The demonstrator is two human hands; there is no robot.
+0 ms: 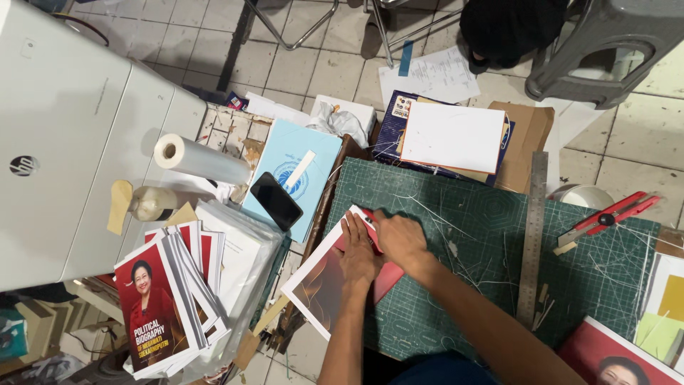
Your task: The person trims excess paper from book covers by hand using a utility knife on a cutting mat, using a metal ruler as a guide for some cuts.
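My left hand [358,253] lies flat, fingers together, on a printed cover sheet [322,285] with a white border and red and brown print. The sheet lies at the left edge of a green cutting mat [484,235]. My right hand [400,239] reaches across from the right and presses down on the sheet's upper corner, right beside the left hand. Neither hand grips anything. A small red part of the sheet shows between the hands.
A steel ruler [533,239] lies upright on the mat; a red utility knife [609,217] is at its right. Stacked red-covered books [160,303], a black phone [276,201], a film roll [199,158] and a white printer [64,128] stand left. A grey stool [605,50] is behind.
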